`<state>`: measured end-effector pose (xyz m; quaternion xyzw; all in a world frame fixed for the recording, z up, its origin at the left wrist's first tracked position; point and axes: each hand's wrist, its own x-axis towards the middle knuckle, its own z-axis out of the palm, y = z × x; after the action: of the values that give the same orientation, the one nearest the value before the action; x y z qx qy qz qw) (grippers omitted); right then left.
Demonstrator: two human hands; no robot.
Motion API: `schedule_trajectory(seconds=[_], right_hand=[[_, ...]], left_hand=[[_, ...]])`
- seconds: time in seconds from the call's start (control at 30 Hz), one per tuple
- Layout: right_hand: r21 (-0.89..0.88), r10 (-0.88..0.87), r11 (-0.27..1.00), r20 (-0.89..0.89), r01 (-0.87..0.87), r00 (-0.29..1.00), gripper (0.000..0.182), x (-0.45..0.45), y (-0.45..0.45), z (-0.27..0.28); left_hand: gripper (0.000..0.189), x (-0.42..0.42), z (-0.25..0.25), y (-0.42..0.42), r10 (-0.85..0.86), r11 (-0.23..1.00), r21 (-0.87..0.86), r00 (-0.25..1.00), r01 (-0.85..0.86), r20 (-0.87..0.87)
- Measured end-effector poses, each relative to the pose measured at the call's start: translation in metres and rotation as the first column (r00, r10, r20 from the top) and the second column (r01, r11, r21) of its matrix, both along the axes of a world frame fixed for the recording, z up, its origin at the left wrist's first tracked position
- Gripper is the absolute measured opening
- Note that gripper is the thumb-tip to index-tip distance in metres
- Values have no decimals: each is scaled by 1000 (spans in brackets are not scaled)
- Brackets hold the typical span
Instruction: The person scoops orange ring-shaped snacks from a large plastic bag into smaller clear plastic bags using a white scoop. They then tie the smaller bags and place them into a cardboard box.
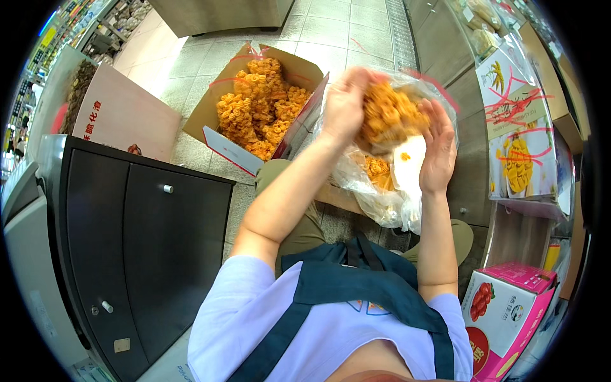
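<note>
My left hand (346,107) grips the upper side of a clear bag of orange curly fried-looking snacks (394,112), which is blurred. On its other side is my right hand (438,148), fingers extended; whether they touch the bag I cannot tell. Below both hands, a large clear plastic liner (382,212) spreads over a cardboard box (341,196). More orange snacks (377,167) and a white piece (409,167) lie in the liner. An open carton (200,112) to the left holds several filled snack bags (260,110), some with red ties.
A black cabinet (176,229) stands close on my left, with a pinkish carton (129,110) beyond it. Grey cabinets (441,52) line the right side. Printed cartons (518,129) and a pink-and-white box (506,305) sit there. Ahead, a metal unit (224,14) stands on the tiled floor (329,28).
</note>
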<state>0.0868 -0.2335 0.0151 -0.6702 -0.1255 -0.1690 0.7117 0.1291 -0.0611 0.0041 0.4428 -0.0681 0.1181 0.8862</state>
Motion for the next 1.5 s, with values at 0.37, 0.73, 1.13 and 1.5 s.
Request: schedule_trajectory(seconds=[0.37, 0.73, 1.13, 1.5], right_hand=[[103, -6, 993, -394, 51, 919, 39, -25, -64, -87], [75, -75, 987, -581, 145, 810, 37, -44, -94, -130], [33, -88, 989, -656, 145, 749, 39, -47, -106, -158], [-882, -653, 470, -313, 45, 690, 54, -102, -151, -173]], left_hand=[[34, 98, -70, 229, 397, 833, 369, 910, -413, 123], [38, 188, -167, 196, 346, 861, 458, 913, -219, -214], [35, 238, -240, 202, 275, 939, 292, 908, -182, -317], [40, 245, -279, 202, 600, 657, 717, 739, -235, -308]])
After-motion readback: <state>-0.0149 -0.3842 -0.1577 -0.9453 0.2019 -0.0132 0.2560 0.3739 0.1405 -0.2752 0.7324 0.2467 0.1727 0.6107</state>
